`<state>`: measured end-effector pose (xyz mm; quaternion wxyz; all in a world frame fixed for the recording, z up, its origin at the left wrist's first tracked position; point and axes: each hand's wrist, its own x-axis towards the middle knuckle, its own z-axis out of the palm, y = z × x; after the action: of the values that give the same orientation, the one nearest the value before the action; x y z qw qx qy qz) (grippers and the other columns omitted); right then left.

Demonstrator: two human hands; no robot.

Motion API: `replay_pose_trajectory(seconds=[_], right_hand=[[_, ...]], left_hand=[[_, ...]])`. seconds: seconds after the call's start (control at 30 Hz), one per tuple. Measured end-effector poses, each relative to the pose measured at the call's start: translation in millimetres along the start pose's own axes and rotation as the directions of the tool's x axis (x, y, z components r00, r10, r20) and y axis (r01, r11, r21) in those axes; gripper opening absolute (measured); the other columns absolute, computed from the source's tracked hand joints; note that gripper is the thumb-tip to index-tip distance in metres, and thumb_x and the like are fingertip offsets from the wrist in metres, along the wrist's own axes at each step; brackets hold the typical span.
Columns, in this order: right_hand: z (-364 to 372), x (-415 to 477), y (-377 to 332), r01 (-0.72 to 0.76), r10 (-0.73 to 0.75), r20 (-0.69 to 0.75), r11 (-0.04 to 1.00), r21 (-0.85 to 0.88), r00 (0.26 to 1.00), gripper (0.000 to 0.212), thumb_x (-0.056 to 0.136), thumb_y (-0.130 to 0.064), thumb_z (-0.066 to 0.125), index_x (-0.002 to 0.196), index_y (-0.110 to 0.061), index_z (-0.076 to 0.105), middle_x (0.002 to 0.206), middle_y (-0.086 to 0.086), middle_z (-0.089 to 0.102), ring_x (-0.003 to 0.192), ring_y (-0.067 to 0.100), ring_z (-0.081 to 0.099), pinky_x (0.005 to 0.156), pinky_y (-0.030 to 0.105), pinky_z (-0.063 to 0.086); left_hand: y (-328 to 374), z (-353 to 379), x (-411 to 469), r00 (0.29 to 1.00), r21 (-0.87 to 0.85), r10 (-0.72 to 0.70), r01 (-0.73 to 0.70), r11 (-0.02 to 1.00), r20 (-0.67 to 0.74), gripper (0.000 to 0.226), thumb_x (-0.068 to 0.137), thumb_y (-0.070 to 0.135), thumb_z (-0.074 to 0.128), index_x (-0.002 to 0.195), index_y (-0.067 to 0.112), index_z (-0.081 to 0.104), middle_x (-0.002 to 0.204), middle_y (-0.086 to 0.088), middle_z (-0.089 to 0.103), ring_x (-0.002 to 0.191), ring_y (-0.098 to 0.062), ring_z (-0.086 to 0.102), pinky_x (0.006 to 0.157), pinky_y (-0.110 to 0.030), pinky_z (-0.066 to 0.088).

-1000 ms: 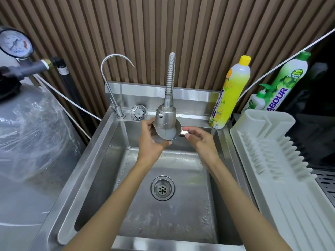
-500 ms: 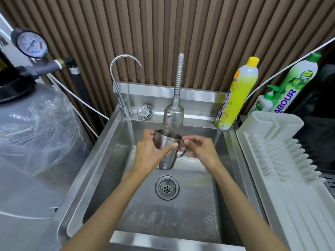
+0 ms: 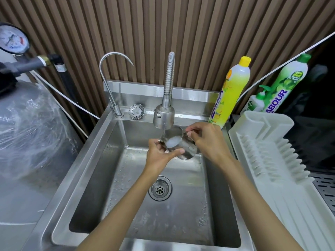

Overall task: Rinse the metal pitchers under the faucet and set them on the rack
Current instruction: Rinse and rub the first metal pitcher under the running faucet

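the metal pitcher [image 3: 176,143] is held tilted just under the faucet head [image 3: 164,117], over the back of the sink [image 3: 94,160], with its mouth turned toward the camera and frothy water inside. the left hand [image 3: 159,156] grasps its body — thumb laid across the front, fingers curled up by the rim. the right hand [image 3: 204,140] pinches at the handle side, the handle itself mostly hidden. the white rack [image 3: 257,124] stands just right of the sink — apart from the pitcher.
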<state>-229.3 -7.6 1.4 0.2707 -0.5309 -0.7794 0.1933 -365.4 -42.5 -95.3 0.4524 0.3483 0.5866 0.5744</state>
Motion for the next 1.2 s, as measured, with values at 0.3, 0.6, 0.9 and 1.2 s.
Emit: replay_pose_trajectory(seconds=[0.3,0.6,0.9,1.2], right_hand=[[21,14,15,-0.140,0.094,0.116,0.853,0.503,0.989,0.026,0.088,-0.002,0.056,0.091,-0.024,0.068,0.098,-0.005,0.067,0.089,-0.002,0.061,0.082,0.002,0.042],[55,11,18,-0.377,0.121,0.366,0.481,0.792,0.923,0.030,0.091,0.005,0.047,0.117,-0.003,0.060,0.107,0.018,0.065,0.097,0.026,0.064,0.085,0.026,0.055],[38,15,10,-0.361,0.267,0.281,0.857,0.369,0.922,0.018,0.087,-0.014,0.063,0.099,-0.005,0.072,0.079,0.006,0.069,0.072,0.016,0.068,0.070,0.029,0.059],[9,4,-25,-0.124,0.139,0.095,0.980,-0.154,0.986,0.018,0.086,-0.012,0.055,0.081,-0.008,0.072,0.087,0.013,0.070,0.085,0.034,0.062,0.078,0.039,0.051]], left_hand=[[18,-10,14,0.934,0.158,0.307,-0.280,0.947,-0.181,0.073,0.053,-0.001,0.086,0.091,0.035,0.035,0.098,0.011,0.057,0.088,0.008,0.058,0.076,-0.005,0.044],[40,-43,-3,0.892,0.422,0.452,-0.415,0.806,0.014,0.071,0.061,0.026,0.086,0.119,0.024,0.044,0.113,0.010,0.058,0.106,-0.005,0.056,0.090,-0.016,0.045],[29,-40,-12,0.962,0.508,0.271,-0.244,0.826,0.022,0.078,0.060,0.064,0.065,0.117,0.017,0.040,0.100,0.019,0.054,0.088,0.004,0.056,0.075,-0.001,0.039],[-3,-6,-10,0.998,-0.048,0.054,-0.052,0.997,0.024,0.062,0.062,0.009,0.082,0.100,0.026,0.036,0.121,-0.001,0.055,0.097,0.003,0.062,0.076,-0.013,0.051]])
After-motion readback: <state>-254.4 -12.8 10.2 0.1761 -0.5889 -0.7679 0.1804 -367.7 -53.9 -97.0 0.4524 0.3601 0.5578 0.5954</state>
